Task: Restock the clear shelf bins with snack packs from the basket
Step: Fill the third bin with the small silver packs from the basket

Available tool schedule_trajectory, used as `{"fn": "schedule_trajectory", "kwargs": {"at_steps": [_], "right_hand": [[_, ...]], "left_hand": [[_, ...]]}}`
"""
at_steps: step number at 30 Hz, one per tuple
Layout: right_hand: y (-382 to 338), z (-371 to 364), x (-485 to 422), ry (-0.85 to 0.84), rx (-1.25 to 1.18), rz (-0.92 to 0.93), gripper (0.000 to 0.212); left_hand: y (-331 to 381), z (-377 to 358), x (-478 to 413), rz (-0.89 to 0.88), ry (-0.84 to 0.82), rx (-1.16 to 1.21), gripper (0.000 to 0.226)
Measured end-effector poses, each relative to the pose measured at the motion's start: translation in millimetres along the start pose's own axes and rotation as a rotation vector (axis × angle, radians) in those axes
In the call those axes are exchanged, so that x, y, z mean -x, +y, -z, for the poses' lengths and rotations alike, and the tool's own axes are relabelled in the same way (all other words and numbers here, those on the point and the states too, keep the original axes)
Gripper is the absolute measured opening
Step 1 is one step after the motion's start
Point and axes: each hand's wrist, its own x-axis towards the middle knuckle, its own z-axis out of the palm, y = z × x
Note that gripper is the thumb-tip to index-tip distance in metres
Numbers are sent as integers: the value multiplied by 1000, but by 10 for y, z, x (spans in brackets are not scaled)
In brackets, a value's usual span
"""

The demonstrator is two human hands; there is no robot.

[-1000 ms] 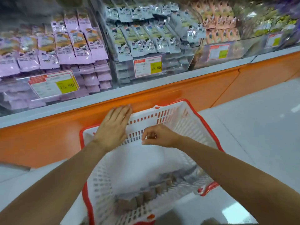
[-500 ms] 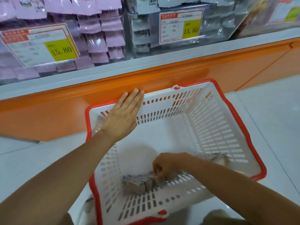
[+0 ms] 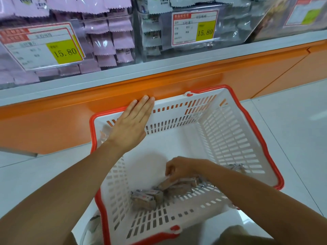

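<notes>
Basket [image 3: 230,142] on the floor [image 3: 292,121], far rim against the orange shelf [image 3: 194,76] base. It looks tipped toward the person, which would explain why the stock lies along the near wall.

Left hand [image 3: 131,124]: flat on the far rim at the basket's 11 o'clock, fingers straight and pressed together, tips over the edge. Judged to be bracing the basket so it does not slide or rock while the other hand digs.

Right hand [image 3: 178,168]: down inside at 6 o'clock, fingers curled, appearing to pinch the end of one pack [image 3: 169,183]. Not lifted clear.

Remaining packs [image 3: 145,198]: small loose cluster at 7 o'clock on the basket bottom, a couple more at 4 o'clock by the right wall. Basket otherwise nearly spent, so restocking seems late-stage.

Bins [image 3: 106,41]: on the shelf at 12 o'clock, well above the basket. Purple stock at 11, grey-white at 1, each fronted by a 15.80 tag [image 3: 65,50]. Which bin this pack belongs to cannot be told.
</notes>
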Motion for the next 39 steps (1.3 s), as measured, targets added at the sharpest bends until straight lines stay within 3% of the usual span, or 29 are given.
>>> {"fn": "schedule_trajectory", "kwargs": {"at_steps": [7,13,17,23,26,28,31,34,39], "right_hand": [[-103,665,379,383,-147,71,21],[-343,1120,944,670,-350,115,19],[-533,1273,1256,765,-461,166,20],[-692,1355,1625,869,-579,267,33],[-670,1331,1737,862,-477,261,53],[-668,1285,1769,885,-408,255,51],[-731,1234,1839,1053,-376,268,41],[-823,1259,1976,1211,-354,322,36],[-958,1449,2245,1456,-286,453,36]], "left_hand": [[70,264,-39,36,-65,70,96],[237,666,-212,19,13,510,57],[411,972,-397,-1,29,714,54],[480,1304,-631,266,174,1029,26],[467,1443,-700,391,141,1339,21],[469,1512,-724,412,92,1499,20],[480,1632,-747,412,92,1636,24],[479,1791,-759,390,237,1517,28],[319,2036,-764,319,741,829,26]]}}
